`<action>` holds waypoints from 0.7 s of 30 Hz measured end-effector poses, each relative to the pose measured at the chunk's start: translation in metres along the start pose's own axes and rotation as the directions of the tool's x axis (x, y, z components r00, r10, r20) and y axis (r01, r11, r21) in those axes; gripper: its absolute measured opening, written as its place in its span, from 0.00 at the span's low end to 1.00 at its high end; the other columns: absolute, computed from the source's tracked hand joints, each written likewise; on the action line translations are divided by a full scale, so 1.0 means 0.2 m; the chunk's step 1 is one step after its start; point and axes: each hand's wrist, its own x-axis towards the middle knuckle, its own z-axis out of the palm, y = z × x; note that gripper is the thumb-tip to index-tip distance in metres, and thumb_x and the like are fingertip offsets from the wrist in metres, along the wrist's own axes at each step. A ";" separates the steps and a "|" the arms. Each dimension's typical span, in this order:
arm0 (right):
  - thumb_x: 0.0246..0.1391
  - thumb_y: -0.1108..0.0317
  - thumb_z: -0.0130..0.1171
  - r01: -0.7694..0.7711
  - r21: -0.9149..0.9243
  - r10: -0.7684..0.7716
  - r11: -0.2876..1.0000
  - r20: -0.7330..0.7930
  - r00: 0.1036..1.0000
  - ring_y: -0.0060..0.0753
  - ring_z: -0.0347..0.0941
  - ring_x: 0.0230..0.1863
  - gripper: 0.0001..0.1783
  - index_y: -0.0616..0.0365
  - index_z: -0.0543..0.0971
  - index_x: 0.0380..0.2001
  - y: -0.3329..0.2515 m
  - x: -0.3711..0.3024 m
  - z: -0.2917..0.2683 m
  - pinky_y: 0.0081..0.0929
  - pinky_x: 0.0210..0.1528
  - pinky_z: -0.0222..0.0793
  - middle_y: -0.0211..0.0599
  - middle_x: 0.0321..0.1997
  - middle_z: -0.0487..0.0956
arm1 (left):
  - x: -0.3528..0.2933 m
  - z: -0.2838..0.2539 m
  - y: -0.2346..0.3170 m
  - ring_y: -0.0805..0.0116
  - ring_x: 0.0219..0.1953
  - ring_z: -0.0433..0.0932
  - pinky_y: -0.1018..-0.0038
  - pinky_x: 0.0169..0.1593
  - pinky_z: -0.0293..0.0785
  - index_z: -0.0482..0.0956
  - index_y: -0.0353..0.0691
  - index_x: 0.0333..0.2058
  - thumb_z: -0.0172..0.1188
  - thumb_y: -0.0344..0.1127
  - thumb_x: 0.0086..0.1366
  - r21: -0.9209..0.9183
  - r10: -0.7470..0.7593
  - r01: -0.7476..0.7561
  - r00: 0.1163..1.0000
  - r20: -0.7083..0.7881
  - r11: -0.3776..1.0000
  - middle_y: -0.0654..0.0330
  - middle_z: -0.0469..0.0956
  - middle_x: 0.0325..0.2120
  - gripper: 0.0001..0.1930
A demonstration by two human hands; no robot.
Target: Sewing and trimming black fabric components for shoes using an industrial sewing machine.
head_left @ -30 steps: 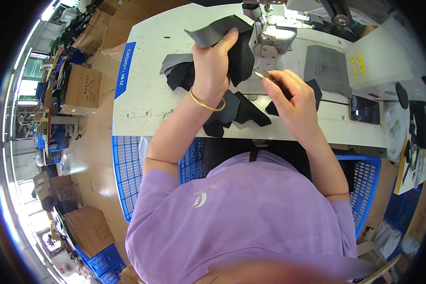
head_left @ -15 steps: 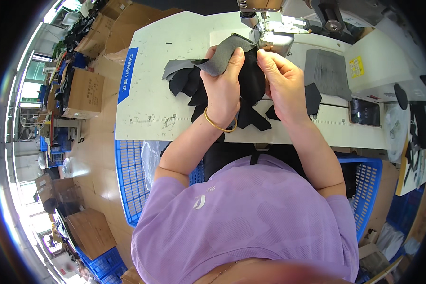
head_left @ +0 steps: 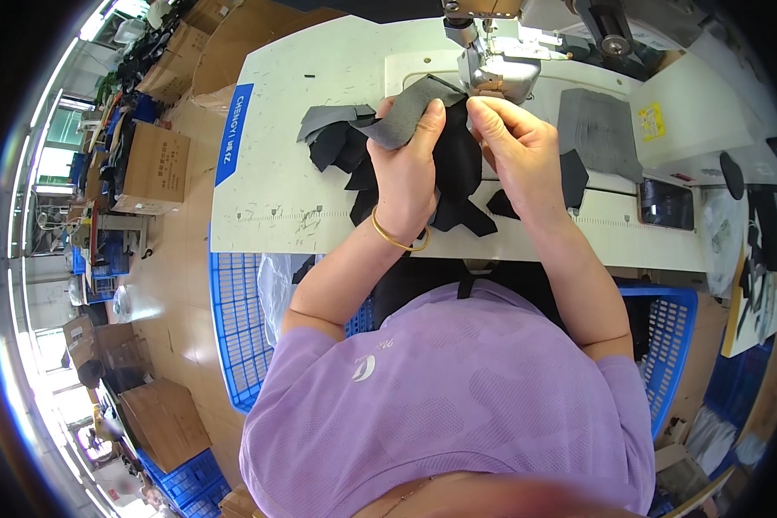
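Between my hands, in front of the sewing machine head (head_left: pixel 501 69), is a curved grey and black fabric piece (head_left: pixel 403 118). My left hand (head_left: pixel 406 164) is closed on it, thumb on top, with a gold bangle at the wrist. My right hand (head_left: pixel 514 142) pinches with thumb and forefinger at the piece's right corner, close to the machine's needle area; the fingertips cover what exactly they grip. Beneath and to the left of my hands lies a loose heap of black and grey fabric pieces (head_left: pixel 332 142).
A stack of grey fabric pieces (head_left: pixel 596 134) lies on the right of the white sewing table (head_left: pixel 268 173), near a dark panel (head_left: pixel 665 205). Blue plastic baskets (head_left: pixel 237 328) stand below the table edge. Cardboard boxes (head_left: pixel 151 168) sit on the floor at left.
Both hands and the held fabric have shifted slightly toward me, a little away from the machine head. The grip of each hand looks the same.
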 end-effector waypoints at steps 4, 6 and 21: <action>0.58 0.63 0.61 0.006 0.025 -0.006 1.000 0.025 1.000 0.13 0.67 0.26 0.14 0.66 0.81 0.33 0.00 0.01 0.00 0.15 0.29 0.64 0.24 0.24 0.77 | 0.01 -0.01 0.00 0.81 0.35 0.70 0.82 0.39 0.66 0.75 0.36 0.36 0.61 0.25 0.63 0.006 0.004 -0.004 1.000 -0.002 1.000 0.67 0.76 0.33 0.04; 0.58 0.63 0.61 0.010 -0.006 -0.010 1.000 0.031 0.999 0.12 0.66 0.26 0.13 0.65 0.82 0.33 -0.01 0.01 -0.01 0.15 0.29 0.63 0.24 0.23 0.76 | 0.01 -0.03 0.00 0.81 0.35 0.70 0.82 0.40 0.66 0.75 0.36 0.36 0.61 0.25 0.63 0.032 -0.008 0.007 0.999 0.031 0.999 0.67 0.75 0.33 0.04; 0.56 0.61 0.65 -0.242 -0.144 0.266 0.960 0.187 0.946 0.08 0.61 0.24 0.14 0.64 0.81 0.36 0.15 -0.15 -0.11 0.12 0.25 0.55 0.20 0.24 0.73 | 0.61 -0.94 0.09 0.61 0.49 0.76 0.68 0.54 0.72 0.70 0.22 0.51 0.75 0.32 0.45 0.825 -0.445 0.347 0.886 -0.131 0.446 0.46 0.78 0.44 0.36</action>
